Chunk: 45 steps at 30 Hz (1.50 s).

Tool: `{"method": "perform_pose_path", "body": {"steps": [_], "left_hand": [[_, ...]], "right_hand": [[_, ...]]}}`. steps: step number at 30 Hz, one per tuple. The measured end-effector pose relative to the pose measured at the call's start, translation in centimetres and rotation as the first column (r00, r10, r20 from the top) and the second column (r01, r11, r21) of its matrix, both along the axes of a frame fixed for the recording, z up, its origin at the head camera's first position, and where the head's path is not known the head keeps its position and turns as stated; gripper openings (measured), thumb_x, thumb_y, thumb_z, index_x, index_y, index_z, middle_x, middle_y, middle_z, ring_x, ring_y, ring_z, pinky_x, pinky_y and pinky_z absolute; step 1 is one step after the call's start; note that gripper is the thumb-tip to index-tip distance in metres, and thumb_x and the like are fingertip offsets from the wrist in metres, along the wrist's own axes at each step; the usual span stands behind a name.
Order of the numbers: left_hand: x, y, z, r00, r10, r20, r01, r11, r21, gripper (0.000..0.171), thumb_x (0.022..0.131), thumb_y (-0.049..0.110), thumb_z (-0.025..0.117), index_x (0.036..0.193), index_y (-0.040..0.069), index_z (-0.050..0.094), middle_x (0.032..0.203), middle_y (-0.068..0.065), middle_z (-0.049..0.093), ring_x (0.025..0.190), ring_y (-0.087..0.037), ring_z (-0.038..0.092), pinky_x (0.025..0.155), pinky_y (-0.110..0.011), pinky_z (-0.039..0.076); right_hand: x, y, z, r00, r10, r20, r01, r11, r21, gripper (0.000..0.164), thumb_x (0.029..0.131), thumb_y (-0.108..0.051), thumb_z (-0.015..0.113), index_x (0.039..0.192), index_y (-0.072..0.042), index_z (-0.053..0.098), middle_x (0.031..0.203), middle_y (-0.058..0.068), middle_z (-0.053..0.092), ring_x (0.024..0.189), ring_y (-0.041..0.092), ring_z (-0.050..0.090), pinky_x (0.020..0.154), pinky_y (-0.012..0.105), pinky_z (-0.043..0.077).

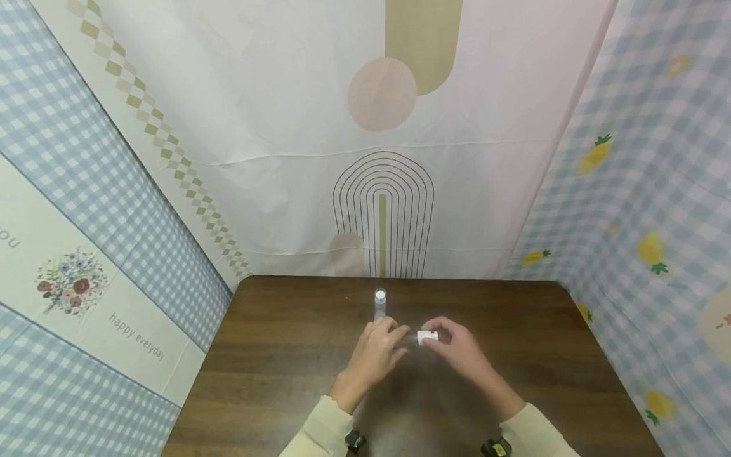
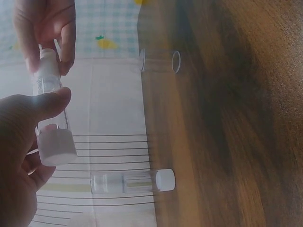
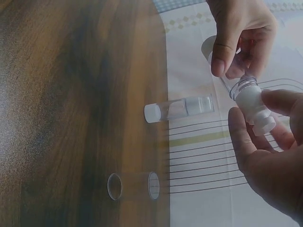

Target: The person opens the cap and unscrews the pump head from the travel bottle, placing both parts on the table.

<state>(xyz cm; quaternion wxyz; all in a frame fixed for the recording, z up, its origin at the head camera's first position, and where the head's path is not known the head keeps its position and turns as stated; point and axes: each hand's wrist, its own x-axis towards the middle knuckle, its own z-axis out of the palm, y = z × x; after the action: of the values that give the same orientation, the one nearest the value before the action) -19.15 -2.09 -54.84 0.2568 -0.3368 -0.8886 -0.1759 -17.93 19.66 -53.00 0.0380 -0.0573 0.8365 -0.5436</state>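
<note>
Between both hands is a clear pump bottle (image 2: 57, 149) with a white base, held tilted over the table. My left hand (image 1: 374, 352) grips its clear body near the base, thumb across the side. At the other end, my right hand (image 1: 459, 349) pinches the white pump top (image 3: 251, 101) between thumb and fingers. The pump top sits at the bottle's threaded neck (image 3: 245, 85). Beyond the left hand a second clear bottle (image 2: 125, 183) with a white base stands upright on the table, its lower part hidden by that hand in the head view.
A clear, hollow cap (image 3: 135, 186) stands on the wooden table (image 1: 285, 381) beside the second bottle. Behind the table's far edge hangs a white printed cloth (image 1: 274, 209); checked cloths hang at both sides.
</note>
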Motion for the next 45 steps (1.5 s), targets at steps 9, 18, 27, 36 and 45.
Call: {"method": "perform_pose_path", "body": {"steps": [9,18,27,36,45], "left_hand": [[-0.1,-0.1,-0.2,0.999,-0.015,-0.03,0.015,0.999,0.03,0.038,0.076,0.026,0.092,0.109,0.015,0.077,0.094,0.002,0.065,0.086,-0.016,0.059,0.071,-0.029,0.045],[-0.1,-0.1,-0.2,1.0,-0.008,-0.022,0.008,0.999,0.031,0.039,0.074,0.023,0.094,0.109,0.016,0.076,0.094,0.002,0.065,0.086,-0.016,0.059,0.072,-0.03,0.046],[0.1,-0.1,-0.2,0.999,-0.013,-0.031,0.014,1.0,0.027,0.038,0.075,0.025,0.093,0.108,0.017,0.077,0.094,0.002,0.065,0.087,-0.016,0.058,0.072,-0.03,0.047],[0.2,-0.1,-0.1,1.0,-0.017,-0.007,0.017,0.999,0.027,0.04,0.076,0.025,0.093,0.11,0.016,0.076,0.096,0.002,0.065,0.089,-0.015,0.06,0.075,-0.03,0.05],[0.0,-0.5,0.1,0.999,-0.007,0.037,0.005,0.998,0.057,0.042,0.074,0.026,0.093,0.111,0.015,0.076,0.097,0.0,0.067,0.091,-0.017,0.062,0.077,-0.033,0.052]], "right_hand": [[0.1,-0.2,-0.1,0.996,0.025,-0.087,-0.025,1.0,0.0,0.026,0.089,-0.002,0.077,0.113,-0.01,0.069,0.115,0.01,0.069,0.098,0.02,0.064,0.08,0.024,0.055],[0.1,-0.5,0.0,0.999,0.006,-0.031,-0.008,0.998,-0.07,0.029,0.093,-0.01,0.075,0.12,-0.004,0.065,0.123,0.017,0.066,0.099,0.02,0.069,0.077,0.026,0.059],[0.1,-0.4,-0.3,1.0,-0.009,0.021,0.01,0.997,-0.08,0.024,0.092,-0.008,0.077,0.113,-0.005,0.067,0.114,0.017,0.068,0.091,0.02,0.069,0.073,0.039,0.062],[0.1,0.1,-0.4,1.0,-0.027,0.0,0.027,0.991,-0.133,0.027,0.087,-0.01,0.083,0.109,-0.003,0.069,0.114,0.02,0.068,0.091,0.017,0.069,0.07,0.034,0.062],[-0.4,1.8,-0.3,0.998,-0.015,-0.067,0.001,0.977,-0.213,0.03,0.087,-0.005,0.081,0.113,0.001,0.067,0.115,0.022,0.068,0.093,0.008,0.071,0.073,0.031,0.063]]}}
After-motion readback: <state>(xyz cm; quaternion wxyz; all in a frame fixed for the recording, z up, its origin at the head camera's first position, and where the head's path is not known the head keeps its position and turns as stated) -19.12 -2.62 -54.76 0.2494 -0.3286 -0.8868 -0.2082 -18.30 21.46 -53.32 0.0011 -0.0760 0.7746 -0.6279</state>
